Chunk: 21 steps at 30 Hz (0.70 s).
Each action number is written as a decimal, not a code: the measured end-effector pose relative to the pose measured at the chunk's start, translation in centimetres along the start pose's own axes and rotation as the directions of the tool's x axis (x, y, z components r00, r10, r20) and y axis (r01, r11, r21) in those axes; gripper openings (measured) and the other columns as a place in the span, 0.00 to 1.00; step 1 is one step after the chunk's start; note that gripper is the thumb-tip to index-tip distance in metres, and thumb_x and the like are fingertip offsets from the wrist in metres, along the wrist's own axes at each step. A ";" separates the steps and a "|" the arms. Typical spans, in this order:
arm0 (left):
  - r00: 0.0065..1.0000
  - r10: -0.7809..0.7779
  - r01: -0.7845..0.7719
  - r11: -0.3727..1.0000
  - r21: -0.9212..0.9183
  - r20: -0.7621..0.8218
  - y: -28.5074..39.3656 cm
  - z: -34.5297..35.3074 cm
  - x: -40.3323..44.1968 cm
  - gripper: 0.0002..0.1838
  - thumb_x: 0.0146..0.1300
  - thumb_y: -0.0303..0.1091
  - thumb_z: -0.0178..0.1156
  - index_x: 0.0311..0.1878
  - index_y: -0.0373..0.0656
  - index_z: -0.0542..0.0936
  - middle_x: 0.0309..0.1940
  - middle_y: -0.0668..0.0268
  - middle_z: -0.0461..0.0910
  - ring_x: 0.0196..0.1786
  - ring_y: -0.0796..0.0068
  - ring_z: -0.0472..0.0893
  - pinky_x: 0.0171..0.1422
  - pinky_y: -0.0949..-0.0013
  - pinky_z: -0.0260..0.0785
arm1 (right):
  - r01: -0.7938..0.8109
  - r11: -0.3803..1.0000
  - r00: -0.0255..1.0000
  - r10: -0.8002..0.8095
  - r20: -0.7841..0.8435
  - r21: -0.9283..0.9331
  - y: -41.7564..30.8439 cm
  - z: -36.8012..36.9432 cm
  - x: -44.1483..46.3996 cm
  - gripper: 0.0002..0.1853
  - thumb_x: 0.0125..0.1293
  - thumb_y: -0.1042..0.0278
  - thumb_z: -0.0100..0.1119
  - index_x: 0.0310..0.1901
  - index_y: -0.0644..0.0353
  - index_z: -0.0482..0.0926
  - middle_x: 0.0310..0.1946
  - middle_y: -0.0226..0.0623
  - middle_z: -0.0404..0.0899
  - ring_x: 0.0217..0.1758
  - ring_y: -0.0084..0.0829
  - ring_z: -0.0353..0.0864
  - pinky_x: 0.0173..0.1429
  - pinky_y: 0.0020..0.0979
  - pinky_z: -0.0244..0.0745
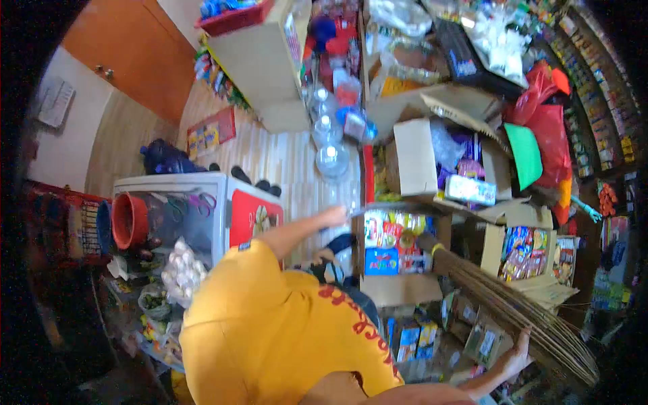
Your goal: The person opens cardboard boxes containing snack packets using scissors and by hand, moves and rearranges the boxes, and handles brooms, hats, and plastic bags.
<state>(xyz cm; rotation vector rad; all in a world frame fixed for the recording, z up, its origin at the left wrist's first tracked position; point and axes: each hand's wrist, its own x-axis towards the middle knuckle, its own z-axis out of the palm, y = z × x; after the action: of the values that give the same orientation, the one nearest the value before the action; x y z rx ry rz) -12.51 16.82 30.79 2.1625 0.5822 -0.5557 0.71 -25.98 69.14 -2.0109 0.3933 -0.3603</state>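
Observation:
My left hand (332, 216) is closed at the near end of a thin, dark grey curved strip (398, 206), which passes over a box of packets; its exact kind I cannot tell. My right hand (518, 354) grips a stick broom (503, 287) along its long brown bristles. The broom lies slanted, its bound end with a yellow band near the box and its bristles fanning to the lower right. Under the strip, the open carton (399, 289) holds colourful packets (385, 236), a blue one among them.
Ahead stand another open carton (415, 158) with purple packs and a carton of packets (523, 253). A red bag (550, 148) hangs beyond. Clear round containers (331, 158) stand on the floor at left. Behind me are a white freezer (169, 181) and a bag of garlic (183, 273).

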 end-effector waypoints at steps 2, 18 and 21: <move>0.998 0.049 -0.049 0.999 -0.020 -0.026 -0.6 1.6 -2.5 0.16 0.49 0.43 0.57 0.33 0.38 0.79 0.27 0.50 0.79 0.31 0.55 0.79 0.36 0.55 0.71 | -0.083 0.988 0.994 0.092 0.065 -0.131 -0.5 -0.2 0.1 0.20 0.52 0.70 0.62 0.47 0.72 0.75 0.45 0.42 0.76 0.43 0.31 0.74 0.52 0.33 0.68; 0.932 0.300 -0.296 0.954 0.052 -0.204 11.2 -4.2 -10.4 0.19 0.54 0.48 0.56 0.38 0.40 0.74 0.30 0.48 0.77 0.36 0.50 0.78 0.40 0.52 0.68 | 0.403 0.915 0.757 -0.352 0.550 0.031 0.0 8.3 -1.9 0.12 0.51 0.74 0.60 0.38 0.69 0.79 0.43 0.46 0.75 0.49 0.32 0.73 0.59 0.32 0.61; 0.901 0.312 -0.294 0.950 0.106 -0.301 10.0 -6.8 -8.4 0.12 0.52 0.39 0.56 0.34 0.41 0.74 0.28 0.50 0.77 0.35 0.50 0.77 0.38 0.52 0.68 | 0.339 0.924 0.792 -0.383 0.476 0.179 -4.1 12.7 -4.5 0.12 0.51 0.72 0.61 0.39 0.66 0.80 0.45 0.47 0.74 0.49 0.34 0.73 0.59 0.32 0.61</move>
<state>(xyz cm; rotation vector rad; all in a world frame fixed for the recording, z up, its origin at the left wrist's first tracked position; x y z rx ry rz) -12.14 14.76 45.40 2.3575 0.3843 -0.0569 2.38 -12.19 66.85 -2.0003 -0.3411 -0.0669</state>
